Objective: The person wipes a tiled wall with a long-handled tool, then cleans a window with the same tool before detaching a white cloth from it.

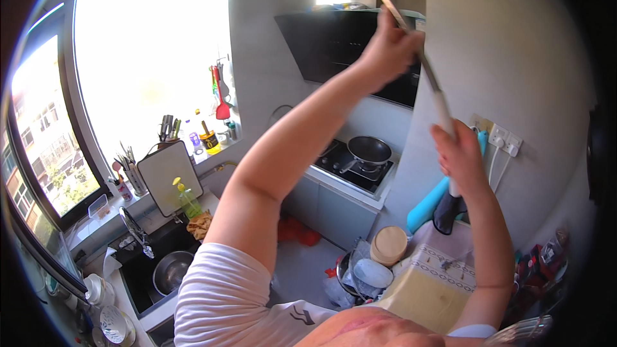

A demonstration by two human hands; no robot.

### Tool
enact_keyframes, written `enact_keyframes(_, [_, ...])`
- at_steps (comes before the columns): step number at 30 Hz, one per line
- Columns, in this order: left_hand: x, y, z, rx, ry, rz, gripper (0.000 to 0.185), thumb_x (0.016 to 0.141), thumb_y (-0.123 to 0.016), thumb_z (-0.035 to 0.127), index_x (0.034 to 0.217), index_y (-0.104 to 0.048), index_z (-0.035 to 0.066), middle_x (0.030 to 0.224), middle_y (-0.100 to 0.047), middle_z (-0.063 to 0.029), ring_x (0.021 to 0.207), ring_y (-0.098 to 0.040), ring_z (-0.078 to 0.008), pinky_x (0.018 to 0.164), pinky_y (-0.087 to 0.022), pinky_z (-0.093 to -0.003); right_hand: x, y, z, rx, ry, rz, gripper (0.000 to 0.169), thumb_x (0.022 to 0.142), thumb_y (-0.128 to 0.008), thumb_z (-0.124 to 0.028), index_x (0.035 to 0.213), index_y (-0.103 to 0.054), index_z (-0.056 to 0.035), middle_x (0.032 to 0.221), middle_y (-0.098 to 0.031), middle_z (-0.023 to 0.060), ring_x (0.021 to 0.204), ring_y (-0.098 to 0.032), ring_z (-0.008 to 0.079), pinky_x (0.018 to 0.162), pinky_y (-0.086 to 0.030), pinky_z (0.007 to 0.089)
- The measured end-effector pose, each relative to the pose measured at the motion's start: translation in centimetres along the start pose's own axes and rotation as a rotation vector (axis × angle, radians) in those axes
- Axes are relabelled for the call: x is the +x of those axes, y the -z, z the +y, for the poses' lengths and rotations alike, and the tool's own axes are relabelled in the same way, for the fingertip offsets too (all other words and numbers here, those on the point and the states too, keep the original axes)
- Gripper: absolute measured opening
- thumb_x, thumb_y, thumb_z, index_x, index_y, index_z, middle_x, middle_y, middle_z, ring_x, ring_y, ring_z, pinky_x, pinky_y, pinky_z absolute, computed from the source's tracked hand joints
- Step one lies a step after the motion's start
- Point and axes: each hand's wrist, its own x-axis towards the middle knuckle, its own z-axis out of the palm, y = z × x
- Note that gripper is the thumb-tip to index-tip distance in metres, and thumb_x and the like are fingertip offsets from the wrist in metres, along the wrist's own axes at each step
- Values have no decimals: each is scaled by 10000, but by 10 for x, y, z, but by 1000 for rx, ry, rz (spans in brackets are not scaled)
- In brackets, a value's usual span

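A long thin pole point(429, 70) slants across the upper right, with a metal shaft above and a white grip section below. Its upper end runs out of the picture at the top. My left hand point(393, 53) is raised high and wraps around the shaft, in front of the black range hood point(332, 41). Lower down, my right hand point(460, 156) is closed around the white section. Just beneath that hand is a black object point(448, 213); whether it belongs to the pole cannot be told. Both hands are slightly blurred.
A frying pan point(369, 149) sits on the gas hob point(356, 166). Left is a black sink point(137, 282) holding a metal bowl point(172, 270). Sockets point(501, 136) with plugged cords are on the right wall, near a turquoise object point(426, 205) and a cloth-covered table point(424, 294).
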Motion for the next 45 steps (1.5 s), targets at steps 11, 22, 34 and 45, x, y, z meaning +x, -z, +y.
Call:
enact_keyframes(11, [49,-136,-38,151,-44,-68,761,872,-599,275,1397,-78,93,906,-600,-144,641,-524,-134,554,-465,-269,-42,119,-9,-160,-70,249,188,882,-559,-205,780,-466,-77,543,-391,-49,355,-337,11,317,-271,185])
enact_keyframes(22, [-241,157,-96,105,445,551,578,884,-544,190,1392,-267,170,852,-563,-30,522,-434,-51,417,-334,-182,141,-27,13,-44,-15,-25,213,846,-589,-198,739,-455,-70,578,-429,-23,402,-372,35,351,-311,200])
enact_keyframes(34, [-589,167,-120,193,1235,1241,467,785,-479,43,1242,-392,82,767,-548,-74,525,-451,-106,425,-363,-241,310,-237,19,-30,55,-188,168,819,-584,-148,722,-482,-56,588,-465,-6,434,-417,53,380,-359,213])
enact_keyframes(45, [-519,122,-182,332,1101,830,430,799,-511,68,1222,-434,66,791,-568,-74,699,-545,-140,625,-452,-273,170,-70,-15,-96,67,-161,225,833,-607,-194,711,-449,-91,571,-433,-41,410,-372,26,370,-307,189])
